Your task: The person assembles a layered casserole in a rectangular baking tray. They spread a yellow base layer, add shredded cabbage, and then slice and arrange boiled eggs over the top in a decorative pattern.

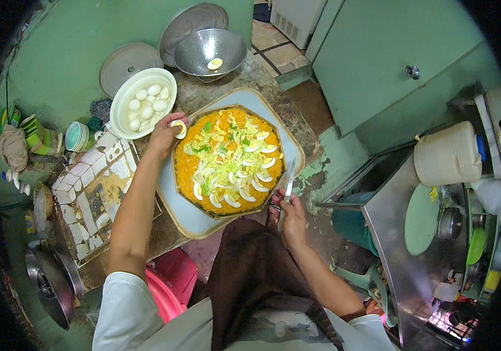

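An octagonal tray of orange noodles (191, 153) lies before me, topped with shredded pale greens and curved egg slices (260, 185). It rests on a light blue board with a tan rim (178, 212). At its upper left edge my left hand (165, 134) holds a halved boiled egg (178, 128), yolk side showing. My right hand (291, 217) grips a knife (290, 180) at the tray's lower right, blade pointing away from me. Several whole peeled eggs (147, 113) sit in a white bowl (119, 117) just beyond my left hand.
A metal colander (195, 52) at the back holds another egg half (215, 64). Round grey lids (123, 58) lean on the green wall. White tiles (81, 175) cover the counter at left. A steel table (385, 228) stands at right, and a pink tub (165, 292) is below the counter.
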### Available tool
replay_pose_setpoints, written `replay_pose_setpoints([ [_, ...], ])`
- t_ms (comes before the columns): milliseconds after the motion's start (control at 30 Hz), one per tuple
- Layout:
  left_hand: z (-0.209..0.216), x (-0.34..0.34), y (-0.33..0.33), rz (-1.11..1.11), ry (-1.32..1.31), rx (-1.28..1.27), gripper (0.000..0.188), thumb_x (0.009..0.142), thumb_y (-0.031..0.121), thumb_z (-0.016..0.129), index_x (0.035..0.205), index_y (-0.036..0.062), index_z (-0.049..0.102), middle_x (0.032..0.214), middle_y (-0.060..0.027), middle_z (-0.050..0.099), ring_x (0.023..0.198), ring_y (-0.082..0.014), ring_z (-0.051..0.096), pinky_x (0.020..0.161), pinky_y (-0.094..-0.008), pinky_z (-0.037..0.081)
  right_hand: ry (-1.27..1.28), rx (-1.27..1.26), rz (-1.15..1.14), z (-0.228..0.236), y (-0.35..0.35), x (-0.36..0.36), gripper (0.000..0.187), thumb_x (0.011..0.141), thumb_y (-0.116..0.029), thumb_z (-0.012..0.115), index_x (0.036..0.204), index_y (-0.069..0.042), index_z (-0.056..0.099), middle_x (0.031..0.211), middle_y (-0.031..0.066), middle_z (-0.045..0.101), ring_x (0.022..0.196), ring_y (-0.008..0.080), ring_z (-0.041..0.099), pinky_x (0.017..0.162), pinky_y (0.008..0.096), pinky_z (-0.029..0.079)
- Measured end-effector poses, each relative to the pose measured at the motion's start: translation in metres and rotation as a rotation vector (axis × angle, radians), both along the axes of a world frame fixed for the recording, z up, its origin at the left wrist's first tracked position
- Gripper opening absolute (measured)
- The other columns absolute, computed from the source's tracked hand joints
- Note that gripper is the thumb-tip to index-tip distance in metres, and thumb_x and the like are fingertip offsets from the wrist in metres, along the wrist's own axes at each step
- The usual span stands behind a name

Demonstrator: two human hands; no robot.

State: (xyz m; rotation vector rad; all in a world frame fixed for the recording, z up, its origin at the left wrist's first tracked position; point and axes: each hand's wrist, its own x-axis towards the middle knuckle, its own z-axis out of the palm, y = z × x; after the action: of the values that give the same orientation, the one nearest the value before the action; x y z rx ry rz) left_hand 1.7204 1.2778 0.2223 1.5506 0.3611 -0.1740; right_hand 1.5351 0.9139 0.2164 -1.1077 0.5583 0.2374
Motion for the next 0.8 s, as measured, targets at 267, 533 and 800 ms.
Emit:
replay_pose_setpoints([
  [267,0.001,-0.035,0.007,0.041,0.091,-0.028,0.045,0.089,-0.003,0.058,0.133,-0.0012,0.053,0.124,-0.0107,0.065,0.113,-0.0185,0.062,0.097,-0.0316,0.05,-0.169,-0.236,0.104,-0.018,-0.01,0.05,0.033,0.097,-0.012,0.046,0.128,-0.005,0.053,0.106,0.0035,0.058,0.093,0.014,0.055,0.084,0.0298,0.046],
  [533,-0.009,-0.219,-0.076,0.705,0.035,-0.383,0.046,0.093,-0.006,0.052,0.138,-0.0032,0.045,0.124,-0.0141,0.064,0.111,-0.0214,0.064,0.095,-0.0304,0.053,-0.703,-0.883,0.723,-0.004,0.023,0.242,0.034,0.099,-0.029,0.047,0.118,-0.002,0.056,0.107,0.0287,0.064,0.103,0.0454,0.06,0.089,0.0488,0.046],
  [800,-0.005,-0.308,-0.167,1.33,-0.063,-1.195,0.038,0.09,-0.007,0.052,0.128,-0.0063,0.044,0.132,-0.0284,0.052,0.129,-0.0428,0.05,0.112,-0.0489,0.045,-1.093,-0.894,0.918,0.052,0.077,0.246,0.037,0.103,-0.028,0.043,0.122,0.0,0.057,0.091,0.0172,0.067,0.073,0.0284,0.063,0.069,0.0384,0.049],
])
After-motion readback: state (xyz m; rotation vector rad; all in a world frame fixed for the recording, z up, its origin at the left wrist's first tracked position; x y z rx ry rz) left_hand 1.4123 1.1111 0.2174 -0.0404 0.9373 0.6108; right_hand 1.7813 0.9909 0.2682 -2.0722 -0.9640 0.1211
